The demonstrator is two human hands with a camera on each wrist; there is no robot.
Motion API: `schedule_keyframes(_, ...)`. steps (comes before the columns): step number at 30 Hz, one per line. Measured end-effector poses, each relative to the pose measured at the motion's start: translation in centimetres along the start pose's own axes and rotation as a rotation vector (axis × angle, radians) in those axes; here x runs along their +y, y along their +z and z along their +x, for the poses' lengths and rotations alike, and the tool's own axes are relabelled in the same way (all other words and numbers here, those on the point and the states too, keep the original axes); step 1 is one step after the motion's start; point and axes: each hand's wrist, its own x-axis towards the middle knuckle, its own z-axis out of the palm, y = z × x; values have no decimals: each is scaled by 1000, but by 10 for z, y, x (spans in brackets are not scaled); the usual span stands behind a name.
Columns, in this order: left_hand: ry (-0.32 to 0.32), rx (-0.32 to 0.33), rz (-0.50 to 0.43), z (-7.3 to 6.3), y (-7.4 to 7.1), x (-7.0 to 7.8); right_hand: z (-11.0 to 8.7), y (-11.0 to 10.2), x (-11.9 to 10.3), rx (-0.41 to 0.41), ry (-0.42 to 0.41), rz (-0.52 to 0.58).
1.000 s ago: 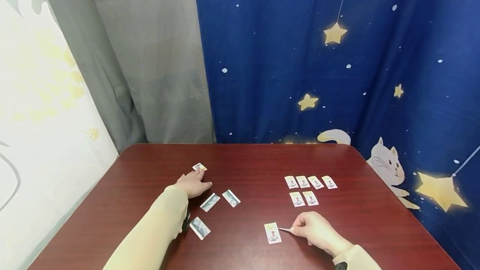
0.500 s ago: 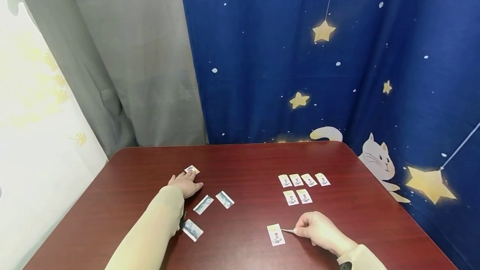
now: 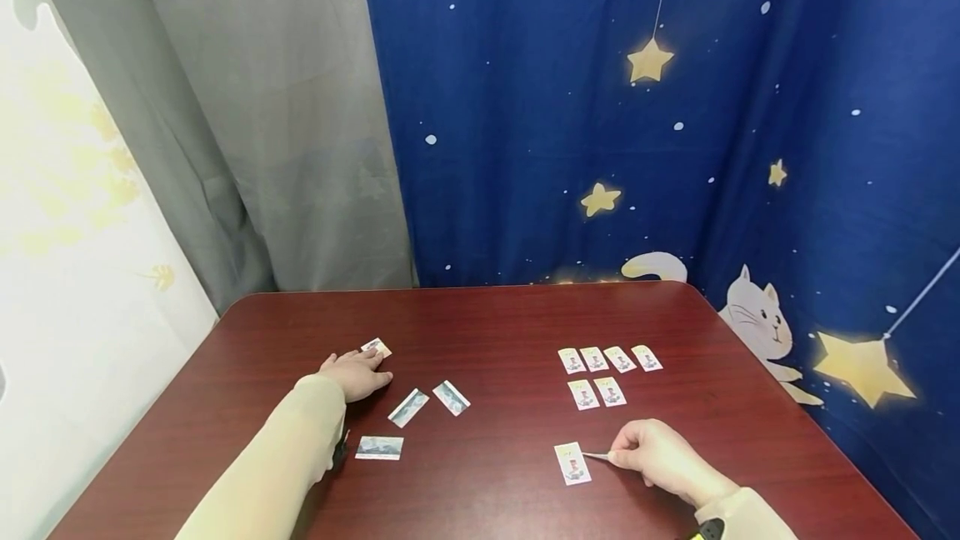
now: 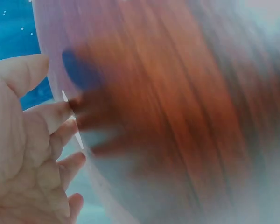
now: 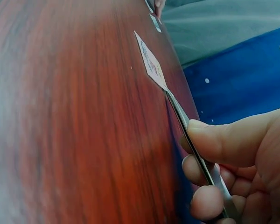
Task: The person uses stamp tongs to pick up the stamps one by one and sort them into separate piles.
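My right hand (image 3: 667,458) pinches a pair of metal tweezers (image 5: 189,140) between thumb and fingers. At the tweezers' tips is the corner of a small picture card (image 5: 151,63), its printed face up; in the head view this card (image 3: 573,464) appears near the table's front. My left hand (image 3: 352,375) reaches to the far left, palm down and fingers extended. Its fingertips rest on another small card (image 3: 377,347), covering its near edge. In the left wrist view, that card (image 4: 79,139) shows only as a thin white sliver by the fingertips (image 4: 74,158).
Several face-up cards (image 3: 583,395) lie in two rows at the right. Three cards with bluish-grey backs, one of them (image 3: 379,447) beside the left forearm, lie at centre left. The red-brown wooden table (image 3: 480,323) ends at curtains (image 3: 525,148).
My left hand has slid slightly left and nearer, its card moving along. The blue-grey card by the left forearm has turned level. My right hand has shifted rightward with tweezers and card.
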Motion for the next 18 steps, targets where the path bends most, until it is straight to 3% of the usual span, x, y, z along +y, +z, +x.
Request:
schedule_keyframes(9,47,5,-5,-22,-1,-16,-3,-13,11,15,23,18)
schedule_keyframes(18,91,62,15,-47,10,-28,-1,-25,22,34,80,-7)
